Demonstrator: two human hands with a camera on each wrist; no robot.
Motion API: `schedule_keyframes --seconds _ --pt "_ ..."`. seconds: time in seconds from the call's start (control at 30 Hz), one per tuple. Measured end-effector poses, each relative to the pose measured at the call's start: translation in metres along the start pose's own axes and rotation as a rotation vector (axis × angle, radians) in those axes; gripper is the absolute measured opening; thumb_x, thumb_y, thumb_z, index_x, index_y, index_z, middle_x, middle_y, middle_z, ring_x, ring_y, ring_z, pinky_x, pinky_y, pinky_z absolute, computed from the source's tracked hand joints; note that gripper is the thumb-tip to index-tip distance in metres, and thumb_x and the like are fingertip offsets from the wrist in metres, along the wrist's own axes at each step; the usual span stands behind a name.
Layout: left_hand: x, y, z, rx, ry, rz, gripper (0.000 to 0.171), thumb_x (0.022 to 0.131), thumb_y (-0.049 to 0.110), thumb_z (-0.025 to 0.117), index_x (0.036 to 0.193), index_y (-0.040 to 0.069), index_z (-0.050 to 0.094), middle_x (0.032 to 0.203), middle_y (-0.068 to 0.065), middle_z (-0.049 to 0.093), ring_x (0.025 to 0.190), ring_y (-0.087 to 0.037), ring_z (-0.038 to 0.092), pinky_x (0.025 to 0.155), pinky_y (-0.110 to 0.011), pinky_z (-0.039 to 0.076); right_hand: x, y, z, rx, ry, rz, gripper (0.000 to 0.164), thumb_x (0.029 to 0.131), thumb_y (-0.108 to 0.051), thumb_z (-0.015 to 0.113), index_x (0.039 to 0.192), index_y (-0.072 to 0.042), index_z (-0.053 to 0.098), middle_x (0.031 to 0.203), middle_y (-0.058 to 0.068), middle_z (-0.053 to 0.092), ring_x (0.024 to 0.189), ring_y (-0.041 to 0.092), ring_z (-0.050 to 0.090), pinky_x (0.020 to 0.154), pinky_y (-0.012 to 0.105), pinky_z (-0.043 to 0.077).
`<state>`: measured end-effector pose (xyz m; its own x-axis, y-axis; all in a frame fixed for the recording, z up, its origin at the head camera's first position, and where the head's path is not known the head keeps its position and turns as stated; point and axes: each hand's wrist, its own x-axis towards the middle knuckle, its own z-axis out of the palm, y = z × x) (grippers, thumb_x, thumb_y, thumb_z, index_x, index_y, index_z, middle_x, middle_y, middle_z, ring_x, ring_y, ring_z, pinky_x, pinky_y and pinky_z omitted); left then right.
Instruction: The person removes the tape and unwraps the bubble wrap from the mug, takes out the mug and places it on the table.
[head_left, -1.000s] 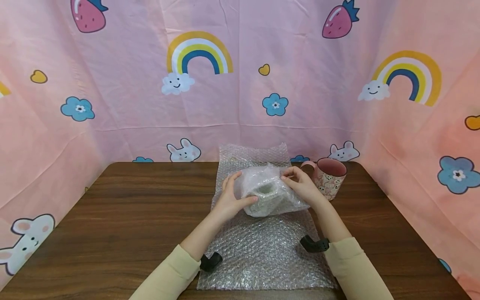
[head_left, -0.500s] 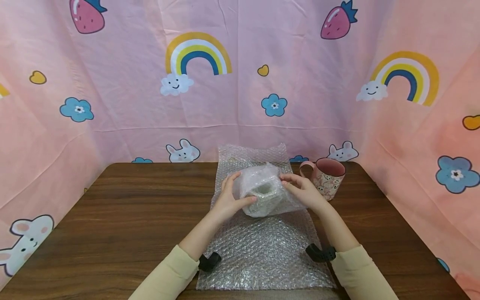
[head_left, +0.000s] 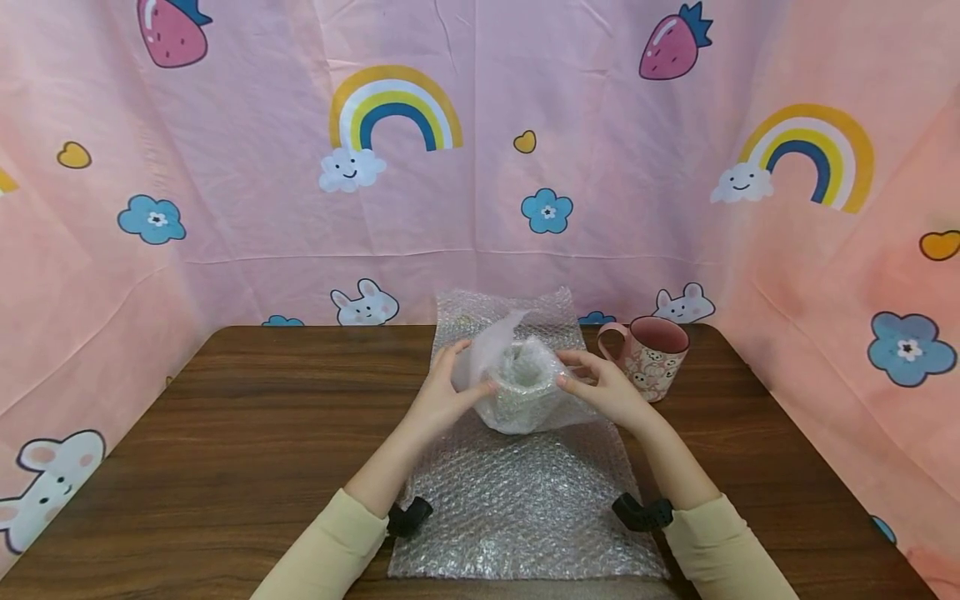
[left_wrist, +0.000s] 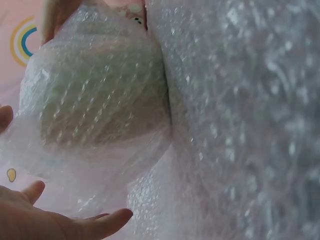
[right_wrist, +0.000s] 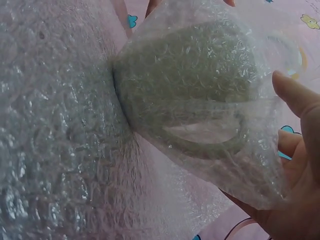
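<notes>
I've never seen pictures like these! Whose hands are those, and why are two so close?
They belong to a person, not a robot. The wide picture comes from a camera on the head, looking down. The close ones come from cameras on each wrist. On the brown table lies a bubble wrap sheet, with a pink mug beside it. The left hand and right hand touch a wrapped cup from both sides. It looks greenish, with a handle, through the bubbles.
</notes>
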<state>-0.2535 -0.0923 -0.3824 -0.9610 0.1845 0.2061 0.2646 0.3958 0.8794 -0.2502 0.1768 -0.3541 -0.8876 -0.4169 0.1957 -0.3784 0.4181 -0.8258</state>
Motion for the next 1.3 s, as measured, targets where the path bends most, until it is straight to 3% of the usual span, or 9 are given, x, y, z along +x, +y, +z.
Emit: schedule_keyframes --seconds 0.13,0.33,0.63,0.93,1.3 --pt "0.000 0.002 -0.008 0.025 0.022 0.026 0.076 0.086 0.034 0.072 0.148 0.015 0.032 0.154 -0.012 0.021 0.140 -0.036 0.020 0.103 -0.062 0.026 -0.001 -0.002 0.000 0.004 0.003 -0.005 0.047 0.096 -0.010 0.059 0.137 0.007 0.045 0.138 0.027 0.045 0.123 0.047 0.044 0.095 0.057 0.040" --pt "0.001 0.003 -0.021 0.039 0.062 0.034 0.076 0.087 0.031 0.072 0.149 0.015 0.031 0.149 -0.014 0.034 0.137 -0.036 0.028 0.104 -0.061 0.025 -0.001 0.000 0.000 0.008 0.004 -0.010 0.047 0.096 -0.008 0.059 0.137 0.008 0.045 0.137 0.027 0.046 0.123 0.047 0.043 0.095 0.056 0.041" --pt "0.003 -0.002 -0.036 0.019 0.085 0.015 0.079 0.087 0.037 0.071 0.149 0.012 0.028 0.146 -0.020 0.037 0.134 -0.037 0.034 0.103 -0.055 0.032 0.008 0.042 0.000 0.025 0.019 -0.025 0.048 0.095 -0.018 0.062 0.139 -0.003 0.048 0.139 0.018 0.048 0.125 0.040 0.044 0.096 0.055 0.041" --pt "0.004 -0.007 -0.045 0.008 0.092 0.000 0.079 0.088 0.027 0.069 0.150 0.003 0.024 0.148 -0.021 0.035 0.136 -0.032 0.031 0.106 -0.049 0.030 0.007 0.042 -0.001 0.034 0.017 -0.021 0.051 0.094 -0.026 0.064 0.139 -0.008 0.050 0.139 0.014 0.049 0.126 0.039 0.044 0.096 0.054 0.041" --pt "0.004 -0.006 -0.052 0.014 0.129 0.023 0.085 0.080 0.008 0.070 0.150 0.009 0.021 0.144 -0.022 0.039 0.130 -0.036 0.039 0.102 -0.055 0.032 0.005 0.042 0.000 0.027 0.019 -0.028 0.051 0.093 -0.026 0.065 0.139 -0.008 0.050 0.139 0.013 0.049 0.125 0.039 0.046 0.095 0.054 0.042"
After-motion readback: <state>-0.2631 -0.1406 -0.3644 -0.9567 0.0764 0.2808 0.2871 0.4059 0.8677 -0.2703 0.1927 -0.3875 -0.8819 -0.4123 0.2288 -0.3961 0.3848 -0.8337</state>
